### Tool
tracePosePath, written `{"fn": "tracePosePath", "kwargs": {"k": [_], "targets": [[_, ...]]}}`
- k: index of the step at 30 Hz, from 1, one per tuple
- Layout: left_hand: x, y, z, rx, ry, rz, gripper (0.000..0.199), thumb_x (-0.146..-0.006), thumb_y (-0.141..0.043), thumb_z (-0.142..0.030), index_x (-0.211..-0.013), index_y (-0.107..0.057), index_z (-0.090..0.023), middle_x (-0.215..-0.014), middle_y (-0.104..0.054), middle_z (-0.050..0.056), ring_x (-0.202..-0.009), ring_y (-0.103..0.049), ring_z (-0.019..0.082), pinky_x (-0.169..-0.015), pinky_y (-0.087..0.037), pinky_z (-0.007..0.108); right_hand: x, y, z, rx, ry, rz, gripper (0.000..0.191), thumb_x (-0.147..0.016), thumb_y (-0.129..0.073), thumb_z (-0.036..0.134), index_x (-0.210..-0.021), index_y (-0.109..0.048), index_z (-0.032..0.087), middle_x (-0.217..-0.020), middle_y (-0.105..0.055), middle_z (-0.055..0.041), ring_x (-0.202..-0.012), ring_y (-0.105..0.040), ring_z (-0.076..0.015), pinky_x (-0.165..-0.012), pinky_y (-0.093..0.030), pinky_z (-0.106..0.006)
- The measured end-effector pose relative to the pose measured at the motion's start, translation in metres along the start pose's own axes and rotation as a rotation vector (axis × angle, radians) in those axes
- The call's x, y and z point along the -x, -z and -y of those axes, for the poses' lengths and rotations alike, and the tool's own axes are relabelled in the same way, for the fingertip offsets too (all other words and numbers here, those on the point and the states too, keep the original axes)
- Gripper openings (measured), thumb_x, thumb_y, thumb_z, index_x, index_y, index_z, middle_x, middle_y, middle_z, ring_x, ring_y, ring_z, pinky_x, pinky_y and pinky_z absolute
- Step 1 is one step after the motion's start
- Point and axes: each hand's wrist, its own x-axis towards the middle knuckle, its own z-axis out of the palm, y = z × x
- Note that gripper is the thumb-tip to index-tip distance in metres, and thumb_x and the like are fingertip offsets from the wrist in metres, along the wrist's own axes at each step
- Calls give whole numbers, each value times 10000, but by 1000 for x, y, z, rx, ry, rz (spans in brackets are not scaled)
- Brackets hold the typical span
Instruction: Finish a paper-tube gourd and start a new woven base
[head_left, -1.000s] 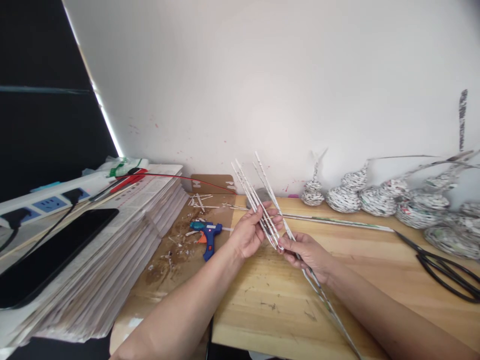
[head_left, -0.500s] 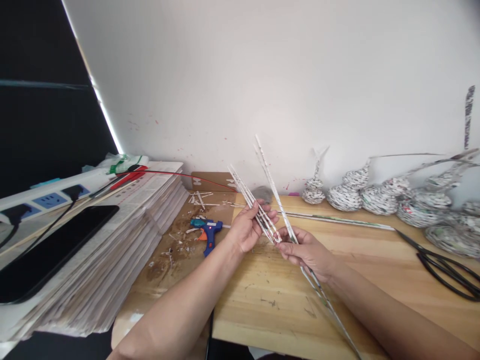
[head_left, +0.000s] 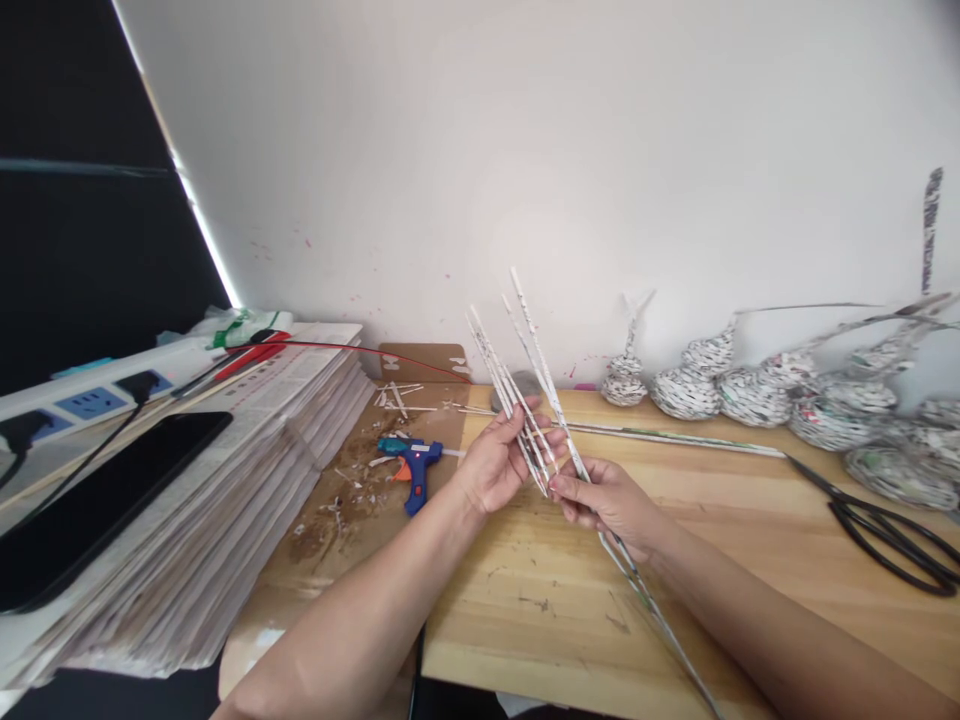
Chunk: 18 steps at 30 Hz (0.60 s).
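Observation:
My left hand (head_left: 504, 455) is closed around a bundle of several thin rolled paper sticks (head_left: 491, 360), which slant up and to the left. Close beside it, my right hand (head_left: 604, 500) grips longer paper sticks (head_left: 541, 375); their upper ends rise toward the wall and their lower ends (head_left: 660, 620) trail past the table's front edge. The right fingertips touch the lower end of the left bundle. Which fingers press on which stick is partly hidden.
A blue glue gun (head_left: 417, 470) lies on stained cardboard (head_left: 330, 520) among paper scraps. Black scissors (head_left: 885, 530) rest at right, near woven paper gourds (head_left: 686, 390). At left stands a newspaper stack (head_left: 247, 520) bearing a phone (head_left: 112, 500) and a power strip (head_left: 90, 405).
The left bundle has tilted more upright and its tips moved slightly right and up, nearer the right hand's sticks. The right hand has stayed nearly in place, still gripping.

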Motion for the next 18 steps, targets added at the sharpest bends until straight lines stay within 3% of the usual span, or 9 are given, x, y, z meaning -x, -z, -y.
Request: {"fn": "tracePosePath", "kwargs": {"k": [5,13,18], "targets": [[0,0,2,-10,17,-8,221,-963,-490,-268,-1142,-593,-190,-903,-694,50,-791,-723,190,-799,-595,402,0,-1,1,-12,-34,4,389,-643,-860,409,-729,-578,156,-627,-588,22,-508,-492,-59,-429,-177,-195],[1,0,8,-12,-13,-4,166,-947,-522,-277,-1054,-601,-178,-784,-657,31,-715,-696,170,-770,-595,389,2,-3,4,24,-56,-33,420,-601,-873,444,-694,-581,155,-631,-590,8,-519,-491,-70,-435,-175,-204],[1,-1,8,-42,-30,-22,148,-947,-516,-255,-1038,-593,-169,-775,-650,32,-678,-682,161,-724,-600,364,1,-3,1,52,-77,-39,420,-631,-849,479,-712,-593,156,-521,-571,15,-448,-414,-53,-427,-151,-208]]}}
